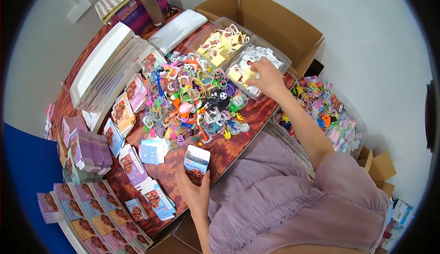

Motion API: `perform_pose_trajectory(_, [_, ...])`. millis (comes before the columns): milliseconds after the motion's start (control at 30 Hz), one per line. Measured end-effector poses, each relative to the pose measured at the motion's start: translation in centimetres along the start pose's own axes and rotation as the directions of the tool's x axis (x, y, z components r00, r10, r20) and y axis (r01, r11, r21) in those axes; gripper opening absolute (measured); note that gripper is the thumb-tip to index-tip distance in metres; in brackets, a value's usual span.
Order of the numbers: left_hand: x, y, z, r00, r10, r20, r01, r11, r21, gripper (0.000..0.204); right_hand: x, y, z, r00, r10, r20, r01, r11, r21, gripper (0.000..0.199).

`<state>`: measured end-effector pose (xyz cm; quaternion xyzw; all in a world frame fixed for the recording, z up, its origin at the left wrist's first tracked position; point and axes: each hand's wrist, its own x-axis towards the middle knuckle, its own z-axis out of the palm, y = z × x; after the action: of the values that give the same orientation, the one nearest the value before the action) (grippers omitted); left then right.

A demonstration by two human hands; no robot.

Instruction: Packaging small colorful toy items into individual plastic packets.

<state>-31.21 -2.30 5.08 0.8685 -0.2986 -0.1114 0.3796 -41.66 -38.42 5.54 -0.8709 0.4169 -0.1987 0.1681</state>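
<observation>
My left hand (195, 187) grips a small blue cardboard box (196, 162), held upright near the front edge of the table, its white top flap raised. Up at the far right, my right hand (267, 77) dips into a clear plastic bin (285, 66) of small white slips (263, 54) and yellow pieces. Its fingers are curled down among the papers; what they pinch, if anything, is hidden. Between my hands spreads a large heap of colourful small trinkets and rubber bands (192, 98). Beside the box lies a little stack of blue and white cards (153, 152).
Another plastic bin holds yellow paper pieces (220, 43). Flattened box stacks (130, 162) line the left, near finished-looking rows of small boxes (98, 212) and white trays (103, 66). A big carton (270, 18) stands behind; a bag of trinkets (321, 112) sits at right.
</observation>
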Motion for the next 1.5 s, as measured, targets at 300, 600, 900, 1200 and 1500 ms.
perform_pose_trajectory(300, [-0.1, -0.9, 0.1, 0.999, -0.039, -0.009, 0.039, 0.998, -0.050, 0.071, 1.2, 2.7, -2.3, 0.950, -0.115, 0.289, 0.010, 0.940, 0.341, 0.020])
perform_pose_trajectory(600, [0.2, -0.2, -0.3, 0.999, -0.043, -0.009, 0.042, 0.998, -0.049, 0.067, 3.4, 6.8, -3.7, 0.995, -0.026, 0.093, 0.012, 0.988, 0.153, 0.014])
perform_pose_trajectory(900, [-0.2, -1.0, -0.1, 0.999, -0.047, 0.001, 0.047, 0.997, -0.058, 0.073, 3.7, 6.3, -1.8, 0.988, -0.016, 0.154, -0.013, 0.983, 0.184, 0.023])
perform_pose_trajectory(1200, [-0.1, -0.9, -0.1, 0.999, -0.038, 0.001, 0.038, 0.997, -0.074, 0.072, 4.4, 7.3, -3.9, 0.942, 0.190, 0.278, -0.328, 0.700, 0.634, 0.012])
perform_pose_trajectory(1500, [-0.1, -0.5, -0.3, 1.000, -0.019, -0.020, 0.018, 0.998, -0.052, 0.067, 4.1, 7.2, -3.6, 1.000, -0.003, 0.013, -0.003, 0.897, 0.442, 0.016])
